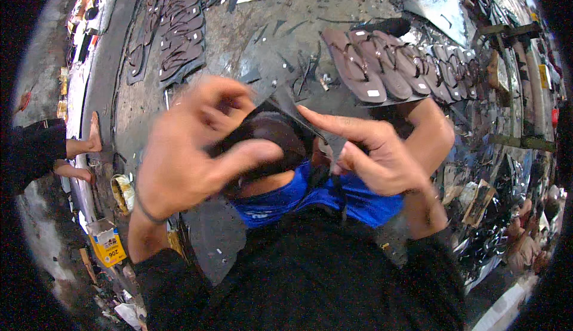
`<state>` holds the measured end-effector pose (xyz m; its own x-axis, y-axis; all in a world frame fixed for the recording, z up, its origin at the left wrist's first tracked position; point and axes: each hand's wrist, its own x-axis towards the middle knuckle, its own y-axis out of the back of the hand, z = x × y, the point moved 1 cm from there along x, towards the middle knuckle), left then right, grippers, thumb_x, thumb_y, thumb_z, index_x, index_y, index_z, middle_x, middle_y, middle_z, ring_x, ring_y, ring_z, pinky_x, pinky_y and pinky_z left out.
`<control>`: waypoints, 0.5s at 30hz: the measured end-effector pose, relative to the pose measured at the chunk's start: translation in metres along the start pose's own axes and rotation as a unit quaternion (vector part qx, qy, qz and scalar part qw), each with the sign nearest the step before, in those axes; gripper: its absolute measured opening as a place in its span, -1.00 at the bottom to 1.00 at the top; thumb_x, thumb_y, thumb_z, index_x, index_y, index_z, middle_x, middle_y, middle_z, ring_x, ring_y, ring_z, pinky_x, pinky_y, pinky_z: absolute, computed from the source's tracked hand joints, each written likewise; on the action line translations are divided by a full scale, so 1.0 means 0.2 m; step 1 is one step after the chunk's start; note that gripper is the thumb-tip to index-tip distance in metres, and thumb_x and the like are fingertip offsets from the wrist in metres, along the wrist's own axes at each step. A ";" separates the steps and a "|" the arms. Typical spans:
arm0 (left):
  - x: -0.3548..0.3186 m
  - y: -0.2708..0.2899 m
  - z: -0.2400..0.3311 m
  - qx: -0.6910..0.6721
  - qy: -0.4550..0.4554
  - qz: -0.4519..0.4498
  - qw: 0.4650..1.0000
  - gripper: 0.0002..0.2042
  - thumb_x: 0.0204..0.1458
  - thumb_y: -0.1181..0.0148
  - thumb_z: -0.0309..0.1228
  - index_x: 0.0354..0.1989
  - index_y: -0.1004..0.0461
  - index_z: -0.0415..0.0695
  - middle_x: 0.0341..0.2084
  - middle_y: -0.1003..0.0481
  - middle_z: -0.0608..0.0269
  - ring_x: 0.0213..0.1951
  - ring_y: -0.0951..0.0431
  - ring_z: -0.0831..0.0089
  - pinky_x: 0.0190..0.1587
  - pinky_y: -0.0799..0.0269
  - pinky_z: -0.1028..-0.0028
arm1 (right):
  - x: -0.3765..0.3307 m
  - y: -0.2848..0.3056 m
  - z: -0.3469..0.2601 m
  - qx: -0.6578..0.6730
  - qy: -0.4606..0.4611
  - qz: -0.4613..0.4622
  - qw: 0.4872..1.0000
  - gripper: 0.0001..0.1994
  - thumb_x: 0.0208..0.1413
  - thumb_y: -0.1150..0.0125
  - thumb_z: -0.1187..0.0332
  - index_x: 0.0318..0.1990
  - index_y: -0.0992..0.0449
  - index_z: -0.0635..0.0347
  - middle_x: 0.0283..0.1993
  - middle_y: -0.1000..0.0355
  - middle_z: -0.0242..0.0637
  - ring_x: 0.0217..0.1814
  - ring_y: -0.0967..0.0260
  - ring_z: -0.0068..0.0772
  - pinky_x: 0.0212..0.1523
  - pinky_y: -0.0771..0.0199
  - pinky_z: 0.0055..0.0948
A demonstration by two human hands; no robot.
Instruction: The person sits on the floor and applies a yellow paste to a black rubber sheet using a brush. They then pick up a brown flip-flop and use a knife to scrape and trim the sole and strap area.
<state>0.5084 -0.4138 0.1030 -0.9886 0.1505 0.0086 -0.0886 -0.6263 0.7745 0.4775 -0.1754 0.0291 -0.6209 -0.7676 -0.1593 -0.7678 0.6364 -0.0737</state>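
**Head view: both hands on a dark sandal piece above the lap**

The left hand (pixel 191 146) curls around a dark brown rounded sandal sole (pixel 271 137), thumb pressed across it. The right hand (pixel 373 155) pinches a thin black strap (pixel 334 152) at the sole's edge, forefinger pointing out straight. Both are motion-blurred. The sole sits between the hands, above blue cloth (pixel 316 197) on the lap. Rows of brown flip-flops (pixel 388 62) lie on the grey floor (pixel 280 15) beyond.
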 end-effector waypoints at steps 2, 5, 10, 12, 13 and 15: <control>-0.18 -0.09 -0.13 -0.229 0.007 -0.113 0.967 -0.58 -0.15 -0.48 -0.20 -0.20 -0.50 -0.19 -0.40 -0.53 0.27 -0.34 -0.51 0.55 -0.24 -0.42 0.49 | -0.06 -0.04 0.10 0.030 0.013 0.089 0.995 -0.54 0.31 0.02 0.37 0.34 -0.23 0.16 -0.23 -0.45 -0.38 -0.29 -0.28 -0.64 -0.20 -0.42 -0.51; -0.58 -0.49 -0.07 -0.572 0.196 -0.068 0.793 -0.46 0.01 -0.35 -0.14 0.07 -0.35 -0.19 -0.16 -0.50 0.22 -0.13 -0.49 0.49 -0.12 -0.44 0.46 | -0.07 -0.19 0.18 0.084 0.031 0.078 0.993 -0.52 0.30 0.03 0.38 0.36 -0.19 0.16 -0.34 -0.38 -0.44 -0.35 -0.26 -0.63 -0.26 -0.40 -0.54; -0.23 -0.68 -0.09 -0.814 0.215 0.167 0.514 -0.60 0.16 -0.13 -0.02 -0.07 -0.45 -0.11 -0.20 -0.56 0.31 -0.17 -0.58 0.42 -0.21 -0.56 0.47 | -0.16 -0.26 0.24 -0.020 0.067 0.202 0.977 -0.49 0.19 -0.13 0.42 0.31 -0.28 0.18 -0.25 -0.47 -0.24 -0.43 -0.33 -0.52 -0.34 -0.42 -0.48; -0.17 -0.70 -0.06 -0.791 0.236 0.206 0.525 -0.63 0.14 -0.15 0.00 -0.16 -0.50 -0.06 -0.28 -0.58 0.35 -0.26 -0.61 0.44 -0.26 -0.59 0.47 | -0.20 -0.29 0.28 -0.123 0.087 0.288 0.946 -0.52 0.13 -0.22 0.42 0.23 -0.36 0.19 -0.23 -0.51 -0.18 -0.45 -0.38 -0.45 -0.37 -0.45 -0.44; -0.16 -0.71 -0.05 -0.764 0.261 0.238 0.540 -0.65 0.14 -0.15 0.01 -0.20 -0.51 -0.04 -0.30 -0.59 0.36 -0.29 -0.62 0.45 -0.27 -0.60 0.46 | -0.24 -0.32 0.34 -0.181 0.111 0.328 0.921 -0.55 0.10 -0.26 0.41 0.18 -0.41 0.19 -0.22 -0.52 -0.16 -0.45 -0.41 -0.41 -0.39 -0.47 -0.42; -0.18 -0.69 -0.15 -0.795 0.238 0.210 0.517 -0.68 0.15 -0.15 -0.03 -0.20 -0.53 -0.02 -0.26 -0.61 0.34 -0.29 -0.63 0.46 -0.28 -0.62 0.43 | -0.36 -0.40 0.44 -0.244 0.114 0.370 0.889 -0.61 0.04 -0.34 0.38 0.05 -0.50 0.21 -0.20 -0.55 -0.15 -0.43 -0.47 -0.34 -0.41 -0.50 -0.39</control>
<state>0.5524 -0.3561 -0.0223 -0.8458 -0.2220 -0.4851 0.5319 -0.4208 -0.7348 0.5964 -0.1646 -0.0398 -0.9578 -0.1829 0.2219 -0.0778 0.9076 0.4126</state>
